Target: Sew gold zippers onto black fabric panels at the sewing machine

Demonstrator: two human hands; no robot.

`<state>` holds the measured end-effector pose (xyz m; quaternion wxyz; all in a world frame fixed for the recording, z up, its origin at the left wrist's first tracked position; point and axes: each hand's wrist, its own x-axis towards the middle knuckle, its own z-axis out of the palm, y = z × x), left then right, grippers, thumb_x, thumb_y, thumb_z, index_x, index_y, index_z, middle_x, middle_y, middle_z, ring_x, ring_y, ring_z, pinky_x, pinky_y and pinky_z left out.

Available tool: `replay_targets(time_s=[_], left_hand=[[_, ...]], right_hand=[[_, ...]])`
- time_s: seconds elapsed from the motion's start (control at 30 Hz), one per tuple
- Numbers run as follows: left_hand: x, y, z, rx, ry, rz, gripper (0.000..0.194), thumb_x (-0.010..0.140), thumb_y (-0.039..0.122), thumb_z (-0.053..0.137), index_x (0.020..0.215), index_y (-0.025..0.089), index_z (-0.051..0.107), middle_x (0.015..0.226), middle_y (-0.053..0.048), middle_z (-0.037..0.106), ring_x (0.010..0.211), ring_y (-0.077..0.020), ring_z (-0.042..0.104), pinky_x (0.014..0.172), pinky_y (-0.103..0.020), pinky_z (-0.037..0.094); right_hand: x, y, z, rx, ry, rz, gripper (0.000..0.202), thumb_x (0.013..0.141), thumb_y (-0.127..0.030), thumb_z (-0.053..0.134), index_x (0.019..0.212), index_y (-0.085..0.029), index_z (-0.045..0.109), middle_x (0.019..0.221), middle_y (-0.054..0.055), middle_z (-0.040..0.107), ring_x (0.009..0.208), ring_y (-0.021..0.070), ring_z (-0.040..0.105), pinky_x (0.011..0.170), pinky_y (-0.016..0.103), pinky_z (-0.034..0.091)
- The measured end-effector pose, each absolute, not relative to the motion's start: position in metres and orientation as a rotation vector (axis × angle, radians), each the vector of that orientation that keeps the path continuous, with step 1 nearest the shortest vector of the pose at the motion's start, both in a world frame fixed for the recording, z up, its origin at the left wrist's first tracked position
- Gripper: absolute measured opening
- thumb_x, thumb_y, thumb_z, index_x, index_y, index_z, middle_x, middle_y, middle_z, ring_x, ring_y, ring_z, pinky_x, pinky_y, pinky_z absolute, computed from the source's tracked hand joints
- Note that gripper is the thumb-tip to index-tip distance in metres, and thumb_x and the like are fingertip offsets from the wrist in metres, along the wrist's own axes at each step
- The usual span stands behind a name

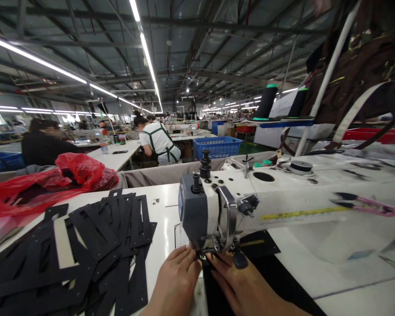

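The sewing machine [197, 215] stands in front of me, its head over the work spot. My left hand [179, 276] is just left of the presser foot, fingers bent and pressed together; what lies under their tips is hidden. On the other side, my right hand [238, 278] rests on a black sheet piece [276, 272], fingers stretched toward the needle area and thumb apart. The machine head covers some fingertips. That black piece extends under my right wrist toward the front edge. Behind it lies another black piece [266, 242] with a yellowish strip.
Black cut pieces [102, 237] form a heap at left, beside a red plastic bag [85, 173]. Pink-handled thread snips [375, 205] lie on the machine arm. Thread cones [266, 103] stand behind. Beyond are a blue crate [217, 148] and seated people [159, 140].
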<state>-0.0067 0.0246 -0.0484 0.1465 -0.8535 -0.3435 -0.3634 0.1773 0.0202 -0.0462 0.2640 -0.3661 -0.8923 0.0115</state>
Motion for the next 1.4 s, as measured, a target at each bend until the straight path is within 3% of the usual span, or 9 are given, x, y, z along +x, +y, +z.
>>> replay_targets(time_s=[0.37, 0.67, 0.83, 0.97, 1.03, 1.13, 1.23, 1.3, 1.4], left_hand=[[-0.012, 0.027, -0.057, -2.476, -0.971, -1.020, 0.024, 0.079, 0.001, 0.040, 0.079, 0.017, 0.058, 0.090, -0.008, 0.070, 0.080, -0.0200, 0.067, 0.080, -0.035, 0.053], [-0.030, 0.007, -0.039, -2.582, -1.118, -0.717, 0.031, 0.079, 0.007, 0.045, 0.105, 0.019, 0.056, 0.107, -0.008, 0.063, 0.096, -0.0236, 0.061, 0.080, -0.035, 0.052], [-0.021, -0.029, -0.029, -2.638, -1.224, -0.732, 0.034, 0.080, 0.008, 0.046, 0.112, 0.018, 0.053, 0.095, -0.008, 0.061, 0.081, -0.0213, 0.061, 0.069, -0.033, 0.053], [0.008, -0.052, -0.012, -2.707, -1.502, -0.748, 0.036, 0.078, 0.024, 0.060, 0.113, 0.017, 0.055, 0.097, -0.011, 0.057, 0.085, -0.0259, 0.057, 0.073, -0.042, 0.049], [0.021, -0.060, -0.005, -2.747, -1.643, -0.745, 0.040, 0.068, 0.026, 0.071, 0.105, 0.017, 0.059, 0.098, -0.010, 0.056, 0.089, -0.0284, 0.055, 0.077, -0.045, 0.046], [0.028, -0.072, -0.004, -2.774, -1.818, -0.924, 0.032, 0.063, 0.014, 0.070, 0.093, 0.019, 0.060, 0.099, -0.007, 0.055, 0.094, -0.0262, 0.051, 0.082, -0.041, 0.041], [0.020, -0.086, -0.008, -2.840, -2.127, -1.354, 0.011, 0.069, 0.011, 0.059, 0.078, 0.018, 0.055, 0.079, -0.001, 0.056, 0.077, -0.0181, 0.052, 0.071, -0.030, 0.040], [0.012, -0.096, -0.009, -2.829, -2.396, -1.705, 0.010, 0.072, 0.021, 0.059, 0.070, 0.017, 0.050, 0.062, 0.003, 0.050, 0.061, -0.0138, 0.047, 0.060, -0.025, 0.036], [-0.002, -0.111, -0.005, -2.735, -2.623, -2.034, 0.032, 0.070, 0.043, 0.064, 0.069, 0.018, 0.045, 0.051, 0.008, 0.040, 0.050, -0.0104, 0.042, 0.052, -0.022, 0.034]], right_hand=[[0.172, 0.021, -0.042, -1.032, -2.445, -0.008, 0.043, 0.076, -0.007, 0.043, 0.118, -0.011, 0.051, 0.116, 0.015, 0.058, 0.110, 0.0260, 0.052, 0.098, 0.045, 0.038], [0.189, 0.010, -0.045, -1.291, -2.409, -0.075, 0.048, 0.081, -0.016, 0.049, 0.128, -0.006, 0.046, 0.130, 0.021, 0.046, 0.122, 0.0318, 0.041, 0.097, 0.051, 0.038], [0.232, -0.021, -0.033, -1.190, -2.332, -0.145, 0.043, 0.090, -0.020, 0.036, 0.132, -0.011, 0.042, 0.135, 0.014, 0.042, 0.124, 0.0245, 0.040, 0.097, 0.042, 0.040], [0.281, -0.023, -0.030, -1.619, -1.878, -0.080, 0.038, 0.088, -0.038, 0.037, 0.101, -0.011, 0.061, 0.099, 0.017, 0.061, 0.097, 0.0315, 0.055, 0.086, 0.051, 0.042], [0.300, -0.023, -0.035, -1.691, -1.829, 0.000, 0.037, 0.082, -0.048, 0.043, 0.077, -0.016, 0.060, 0.075, 0.012, 0.061, 0.076, 0.0283, 0.057, 0.072, 0.045, 0.047], [0.312, -0.039, -0.040, -1.697, -1.800, 0.104, 0.035, 0.081, -0.051, 0.043, 0.064, -0.021, 0.049, 0.062, 0.003, 0.056, 0.061, 0.0206, 0.054, 0.060, 0.034, 0.047], [0.314, -0.068, -0.040, -1.663, -1.734, 0.319, 0.035, 0.083, -0.052, 0.041, 0.065, -0.022, 0.046, 0.058, 0.000, 0.052, 0.056, 0.0174, 0.053, 0.055, 0.029, 0.045], [0.312, -0.087, -0.037, -1.607, -1.692, 0.543, 0.035, 0.081, -0.054, 0.045, 0.065, -0.022, 0.046, 0.056, -0.001, 0.051, 0.053, 0.0166, 0.052, 0.051, 0.027, 0.044], [0.306, -0.104, -0.032, -1.497, -1.633, 0.797, 0.033, 0.077, -0.053, 0.054, 0.069, -0.022, 0.052, 0.060, 0.001, 0.056, 0.059, 0.0181, 0.058, 0.052, 0.025, 0.048]])
